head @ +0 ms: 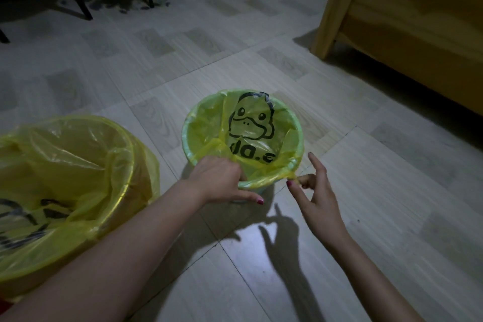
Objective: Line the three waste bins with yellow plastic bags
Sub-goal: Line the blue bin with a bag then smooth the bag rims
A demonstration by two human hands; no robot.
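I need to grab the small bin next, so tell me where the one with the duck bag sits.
In the head view the small green bin stands on the floor at centre, right of the large yellow-lined bin, between the left hand and right hand.

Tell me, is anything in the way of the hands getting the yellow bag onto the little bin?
Nothing visible is. The left hand already rests on the small green bin's near rim, and the right hand pinches the yellow bag's edge there.
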